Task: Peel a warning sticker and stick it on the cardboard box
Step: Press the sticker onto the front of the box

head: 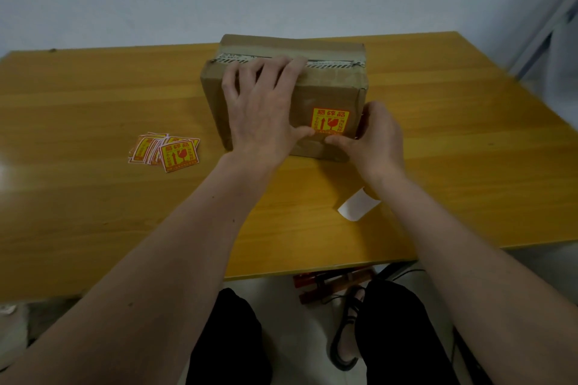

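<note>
The cardboard box point(328, 91) sits on the yellow wooden counter point(93, 103), and it serves as the landmark for everything else. A strip of striped tape point(331, 64) runs along its top seam. On the near face of the box, toward its right end, the warning sticker point(331, 121) lies flat: orange-red with a yellow panel, an arrow and a broken-glass symbol.

The left hand point(266, 109) rests on the box with its fingers straight and spread, the fingertips reaching the taped seam and the palm covering the left part of the near face. Its thumb stretches right and touches the lower left edge of the sticker. The left hand grips nothing.

The right hand point(378, 137) is at the box's near right corner, fingers curled, its thumb pressing along the sticker's lower edge. Whether the curled fingers pinch anything I cannot tell; the sticker itself looks stuck flat.

Left of the box, well apart from it, a loose pile of stickers point(165, 150) of the same design lies fanned on the counter. In front of the box, near the right forearm, a white backing paper point(358, 206) lies on the counter, slightly curled.
</note>
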Tool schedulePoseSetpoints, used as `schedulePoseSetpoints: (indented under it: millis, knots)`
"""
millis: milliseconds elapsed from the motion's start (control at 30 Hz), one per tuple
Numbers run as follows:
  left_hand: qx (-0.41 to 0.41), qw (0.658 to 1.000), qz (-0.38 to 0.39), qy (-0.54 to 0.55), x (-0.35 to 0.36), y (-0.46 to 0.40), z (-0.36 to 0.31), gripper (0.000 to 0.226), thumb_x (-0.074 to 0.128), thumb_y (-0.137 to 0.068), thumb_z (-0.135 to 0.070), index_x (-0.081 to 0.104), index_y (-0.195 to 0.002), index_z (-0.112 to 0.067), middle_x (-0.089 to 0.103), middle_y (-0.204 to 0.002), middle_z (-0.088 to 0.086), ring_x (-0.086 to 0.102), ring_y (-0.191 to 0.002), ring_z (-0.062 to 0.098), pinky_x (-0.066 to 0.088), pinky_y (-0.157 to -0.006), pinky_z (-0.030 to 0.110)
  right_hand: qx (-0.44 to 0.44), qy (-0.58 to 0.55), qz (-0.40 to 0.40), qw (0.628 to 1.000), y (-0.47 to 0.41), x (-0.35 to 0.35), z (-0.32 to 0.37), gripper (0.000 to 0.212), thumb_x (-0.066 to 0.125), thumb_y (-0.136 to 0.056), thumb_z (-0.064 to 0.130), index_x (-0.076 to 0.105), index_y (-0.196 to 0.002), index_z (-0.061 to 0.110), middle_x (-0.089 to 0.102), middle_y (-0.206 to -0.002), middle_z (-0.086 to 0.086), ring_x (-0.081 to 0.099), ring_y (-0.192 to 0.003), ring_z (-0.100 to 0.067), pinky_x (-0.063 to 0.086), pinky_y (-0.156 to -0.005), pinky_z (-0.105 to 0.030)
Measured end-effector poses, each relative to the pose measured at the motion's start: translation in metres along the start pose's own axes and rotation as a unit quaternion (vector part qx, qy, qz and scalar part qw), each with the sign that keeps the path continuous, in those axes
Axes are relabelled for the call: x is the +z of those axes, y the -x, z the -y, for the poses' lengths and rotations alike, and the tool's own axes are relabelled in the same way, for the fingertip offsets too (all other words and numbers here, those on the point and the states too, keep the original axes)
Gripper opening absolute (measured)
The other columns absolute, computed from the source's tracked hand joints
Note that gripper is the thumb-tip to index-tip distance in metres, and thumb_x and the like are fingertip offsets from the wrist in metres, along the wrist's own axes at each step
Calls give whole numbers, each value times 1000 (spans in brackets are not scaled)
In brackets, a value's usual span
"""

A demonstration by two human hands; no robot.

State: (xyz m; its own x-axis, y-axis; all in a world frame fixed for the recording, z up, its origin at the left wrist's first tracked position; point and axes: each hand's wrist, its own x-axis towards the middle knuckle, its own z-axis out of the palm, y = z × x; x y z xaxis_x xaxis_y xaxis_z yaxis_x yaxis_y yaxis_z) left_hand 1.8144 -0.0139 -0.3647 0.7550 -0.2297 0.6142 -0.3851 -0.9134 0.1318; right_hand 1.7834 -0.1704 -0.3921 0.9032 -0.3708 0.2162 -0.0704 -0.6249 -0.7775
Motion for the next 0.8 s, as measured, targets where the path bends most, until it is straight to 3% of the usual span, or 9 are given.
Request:
schedulePoseSetpoints:
  millis: [133,233,367,500,633,733,800]
  knots:
    - [-10,1000,13,-9,0,-4,-3,91,80,-52,-59,43,-129,-29,49,-133,2,39,-127,30,22,-110,50,-6,22,3,1000,-4,-1,4,57,81,-65,41,54,-107,14,64,-102,-3,60,-87,-18,49,-65,-31]
    - [-16,1000,7,2,0,-6,-2,84,78,-53,-62,48,-125,-30,52,-130,1,41,-125,30,23,-108,48,-21,39,4,999,-7,-5,10,57,76,-65,53,59,-101,11,66,-93,-4,61,-81,-20,49,-63,-33]
    - [-16,1000,7,18,0,-9,0,72,68,-64,-65,51,-124,-31,53,-128,1,42,-124,30,25,-106,46,-29,17,1,999,-10,-11,12,53,68,-70,58,64,-85,7,67,-78,-9,62,-72,-26,49,-60,-38]
    - [-24,999,6,44,-1,-13,1,61,55,-75,-67,55,-123,-30,55,-125,1,44,-121,29,26,-104,44,-38,-29,9,999,-12,-14,5,48,62,-76,58,59,-65,11,65,-67,-15,64,-67,-33,53,-64,-52]
    - [-15,999,3,49,-1,-13,3,62,54,-75,-68,54,-123,-29,56,-124,1,43,-121,29,27,-103,43,-38,-64,19,997,-12,-15,-3,40,67,-76,51,69,-81,11,70,-76,-13,67,-71,-30,55,-68,-52]
    - [-8,1000,19,19,-1,-11,2,75,70,-61,-65,50,-124,-30,53,-126,1,42,-122,29,27,-104,44,-26,-56,31,998,-11,-15,-3,42,76,-73,36,67,-101,6,69,-85,-8,67,-76,-23,57,-71,-39]
    - [-1,1000,20,-5,1,-10,0,83,77,-54,-62,48,-125,-30,52,-127,2,42,-122,30,27,-104,46,-21,-33,35,999,-11,-14,-3,42,79,-71,28,64,-104,7,65,-85,-4,63,-77,-19,53,-68,-31]
